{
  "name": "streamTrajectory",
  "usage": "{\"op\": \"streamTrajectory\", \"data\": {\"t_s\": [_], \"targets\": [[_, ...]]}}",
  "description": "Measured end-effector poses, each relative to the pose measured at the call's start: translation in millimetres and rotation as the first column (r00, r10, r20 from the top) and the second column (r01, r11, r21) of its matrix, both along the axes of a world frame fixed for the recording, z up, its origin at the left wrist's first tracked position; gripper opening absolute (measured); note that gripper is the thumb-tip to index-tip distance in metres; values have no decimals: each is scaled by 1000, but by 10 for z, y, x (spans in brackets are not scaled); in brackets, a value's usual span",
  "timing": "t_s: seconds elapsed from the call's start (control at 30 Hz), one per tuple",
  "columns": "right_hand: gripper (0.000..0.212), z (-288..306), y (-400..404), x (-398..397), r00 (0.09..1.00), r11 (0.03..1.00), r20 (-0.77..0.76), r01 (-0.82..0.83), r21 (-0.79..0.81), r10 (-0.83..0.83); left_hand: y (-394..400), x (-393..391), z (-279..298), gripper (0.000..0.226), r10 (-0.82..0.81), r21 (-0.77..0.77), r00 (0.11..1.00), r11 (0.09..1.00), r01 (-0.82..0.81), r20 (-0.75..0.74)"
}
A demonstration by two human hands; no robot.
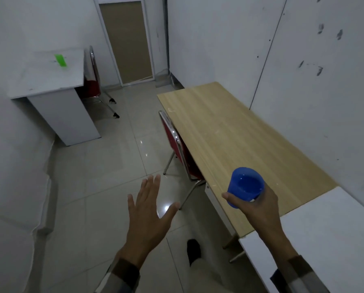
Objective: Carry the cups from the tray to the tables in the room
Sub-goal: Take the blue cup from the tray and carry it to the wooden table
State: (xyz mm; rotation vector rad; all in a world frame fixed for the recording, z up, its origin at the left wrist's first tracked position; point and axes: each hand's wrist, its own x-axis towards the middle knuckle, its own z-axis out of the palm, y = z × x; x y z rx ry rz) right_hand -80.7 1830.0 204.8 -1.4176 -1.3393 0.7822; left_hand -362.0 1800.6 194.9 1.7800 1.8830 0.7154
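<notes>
My right hand grips a blue plastic cup from below and holds it upright over the near edge of a long wooden table along the right wall. My left hand hangs over the floor with its fingers spread and holds nothing. A green cup stands on the white desk at the far left. No tray is in view.
A red chair is pushed under the wooden table's left side. Another red chair stands behind the white desk. A white table adjoins the wooden one at the near right. Tiled floor runs to a door at the back.
</notes>
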Motion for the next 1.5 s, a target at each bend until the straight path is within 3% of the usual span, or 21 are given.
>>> {"op": "streamTrajectory", "data": {"t_s": [0.37,0.67,1.07,1.5], "targets": [[67,-592,2342,30,999,998,-29,19,-54,-20,2040,21,-303,91,55,-59,998,997,-53,32],[74,-1235,4103,79,993,993,-72,85,-83,-91,3413,182,-584,86,-9,-72,998,997,5,-55],[75,-2041,5661,15,994,975,-61,80,-208,-94,4015,71,-772,89,20,-97,998,995,-25,-52],[74,-2338,6049,-152,994,939,-45,76,-337,-96,4203,37,-936,90,-4,-55,998,998,0,-69]]}}
